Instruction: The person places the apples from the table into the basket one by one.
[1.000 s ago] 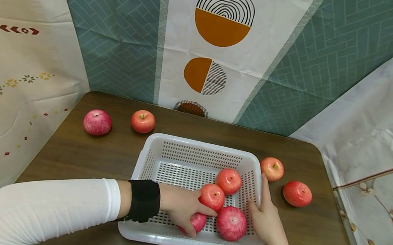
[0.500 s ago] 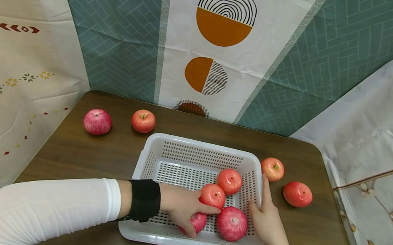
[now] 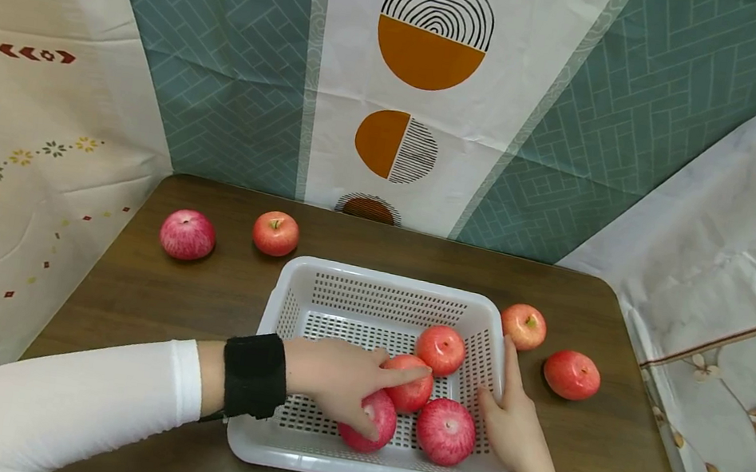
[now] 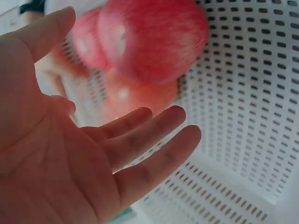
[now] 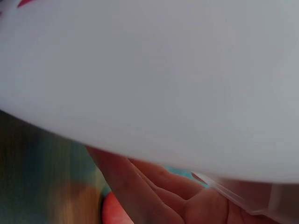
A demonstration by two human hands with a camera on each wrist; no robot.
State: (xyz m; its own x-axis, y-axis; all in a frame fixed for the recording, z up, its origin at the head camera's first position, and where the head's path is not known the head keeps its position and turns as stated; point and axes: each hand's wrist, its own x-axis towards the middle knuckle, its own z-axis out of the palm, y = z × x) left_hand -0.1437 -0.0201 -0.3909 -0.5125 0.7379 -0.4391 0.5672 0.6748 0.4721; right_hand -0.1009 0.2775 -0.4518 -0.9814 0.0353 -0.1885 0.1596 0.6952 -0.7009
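Observation:
My left hand [image 3: 343, 380] hovers low inside the white plastic basket [image 3: 355, 471], fingers spread and thumb apart. Just beneath its thumb lies a striped pink apple [image 3: 370, 432], and the index finger reaches over a red apple [image 3: 409, 395]. In the left wrist view the palm shows bare, with a gap between the fingers and the striped apple [image 4: 154, 37]. Another striped apple [image 3: 445, 432] and a red apple [image 3: 440, 350] sit on the basket floor. My right hand [image 3: 519, 433] holds the basket's right rim, thumb inside and fingers outside.
Outside the basket, a red apple [image 3: 522, 326] stands close to the right fingertips, with another [image 3: 572, 375] farther right. A striped apple [image 3: 187, 234] and a red apple [image 3: 275, 234] sit at the back left of the brown table [image 3: 194, 307]. Patterned cloths hang behind.
My left hand has lifted off the striped apple and shifted slightly back and to the left, leaving more of that apple visible. My right hand stays on the rim.

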